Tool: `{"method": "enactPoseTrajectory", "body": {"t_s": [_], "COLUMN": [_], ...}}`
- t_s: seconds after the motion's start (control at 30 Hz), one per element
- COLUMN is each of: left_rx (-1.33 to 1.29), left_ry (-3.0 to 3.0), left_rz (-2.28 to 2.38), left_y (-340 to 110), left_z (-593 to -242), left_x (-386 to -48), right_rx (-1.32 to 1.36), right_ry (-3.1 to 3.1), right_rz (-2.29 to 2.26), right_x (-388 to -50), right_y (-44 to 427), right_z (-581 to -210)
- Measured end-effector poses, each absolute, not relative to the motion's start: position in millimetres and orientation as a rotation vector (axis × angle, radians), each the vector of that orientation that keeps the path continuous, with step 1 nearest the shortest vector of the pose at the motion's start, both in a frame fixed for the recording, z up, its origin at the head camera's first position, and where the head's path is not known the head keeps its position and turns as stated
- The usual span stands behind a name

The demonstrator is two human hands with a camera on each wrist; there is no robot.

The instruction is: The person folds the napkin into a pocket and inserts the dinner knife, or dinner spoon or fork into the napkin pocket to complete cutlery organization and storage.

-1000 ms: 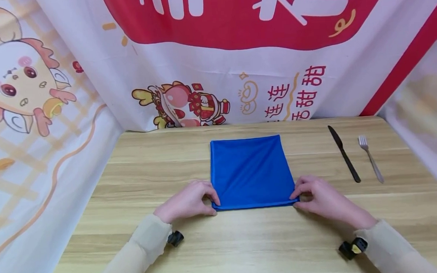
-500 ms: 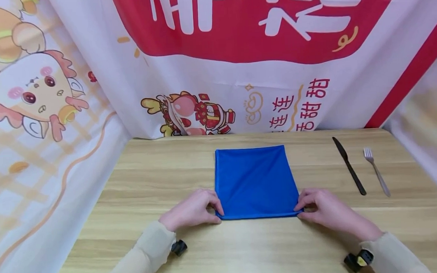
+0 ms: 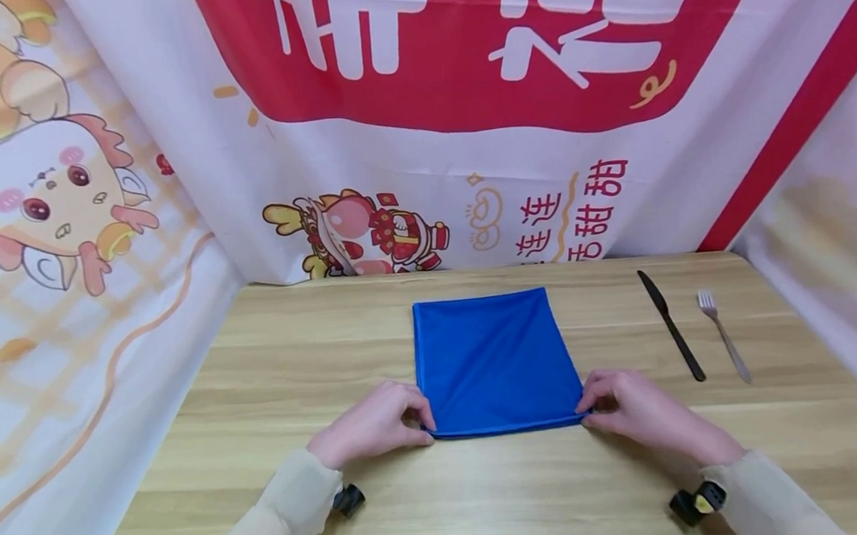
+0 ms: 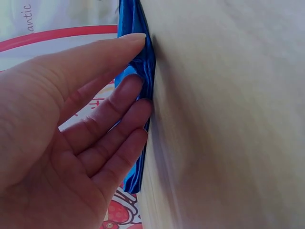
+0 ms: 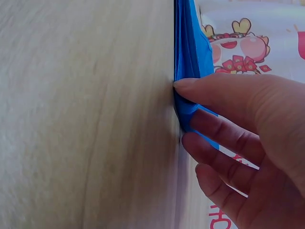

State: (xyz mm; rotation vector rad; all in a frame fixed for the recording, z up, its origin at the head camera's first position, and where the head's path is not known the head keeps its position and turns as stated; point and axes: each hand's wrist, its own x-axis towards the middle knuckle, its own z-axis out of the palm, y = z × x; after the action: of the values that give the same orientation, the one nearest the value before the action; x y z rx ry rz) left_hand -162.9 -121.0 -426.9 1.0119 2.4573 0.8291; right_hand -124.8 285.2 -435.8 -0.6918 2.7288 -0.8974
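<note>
A blue cloth (image 3: 495,361), folded into a rough square of several layers, lies flat on the wooden table. At its near left corner my left hand (image 3: 374,422) pinches the edge between thumb and fingers. My right hand (image 3: 643,410) pinches the near right corner the same way. In the left wrist view the left thumb lies against the stacked edge of the cloth (image 4: 136,183), with the other fingers bent beside it. The right wrist view shows the right thumb pressed on the layered edge of the cloth (image 5: 188,43); the index fingertip is partly hidden by the cloth.
To the right of the cloth lie a black knife (image 3: 671,326) and a silver fork (image 3: 725,337), side by side on the wooden table (image 3: 294,347). Printed white and red fabric (image 3: 423,155) hangs along the back and both sides.
Both hands stay at the near corners of the cloth throughout. The head view has shifted slightly; the cloth, knife and fork keep their places on the table.
</note>
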Motion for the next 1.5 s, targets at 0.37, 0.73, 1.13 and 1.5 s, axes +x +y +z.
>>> {"method": "enactPoseTrajectory", "body": {"t_s": [0.37,0.73,1.13,1.5], "left_rx": [0.996,1.013,0.851,0.86], "left_ry": [2.446,2.451,2.517,2.687], "left_rz": [0.831,0.832,1.015,1.154], "left_y": [-121,-121,-119,-96], "left_z": [-425,-427,-394,-377], "left_x": [-164,-162,-195,-277], "right_rx": [-0.695,-0.655,-0.429,-0.237], "right_ry": [2.737,2.724,2.885,2.873], "right_rz": [-0.9,-0.942,-1.087,-1.093], "right_x": [-124,-118,-128,-129], "right_y": [287,285,295,293], "right_z": [-435,-436,-428,-429]}}
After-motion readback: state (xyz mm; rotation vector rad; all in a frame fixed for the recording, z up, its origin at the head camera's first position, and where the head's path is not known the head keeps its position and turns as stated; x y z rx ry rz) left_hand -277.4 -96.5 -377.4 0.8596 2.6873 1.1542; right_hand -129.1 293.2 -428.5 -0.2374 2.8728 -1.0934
